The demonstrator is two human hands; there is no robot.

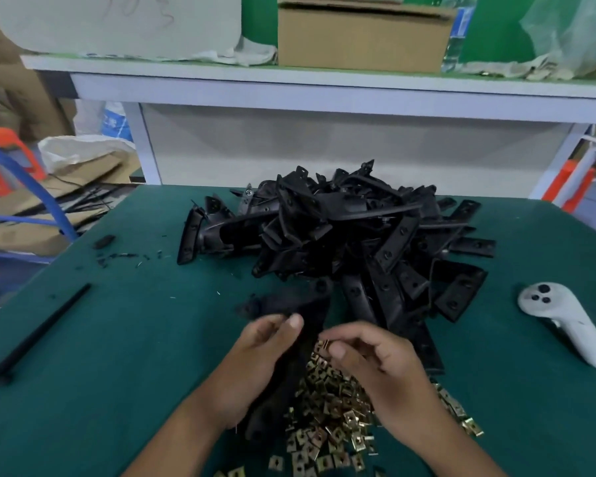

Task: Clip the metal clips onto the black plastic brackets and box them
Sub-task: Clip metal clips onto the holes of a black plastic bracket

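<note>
Right hand (369, 356) pinches one clip (324, 345) between thumb and fingertips, just above the clips (327, 421) heaped at the near table edge. Left hand (265, 346) grips a bracket (289, 373); it is blurred, so I can't tell which end faces the clip. Step in hand, as I judge it: fitting clip to bracket, not yet seated. Next move calls for lining the clip's mouth with the bracket's tab and pushing it on square. Beyond, the brackets (351, 235) lie heaped mid-table (117, 339). Controller (565, 321) well apart, right. Box (358, 36) on the far shelf.
</note>
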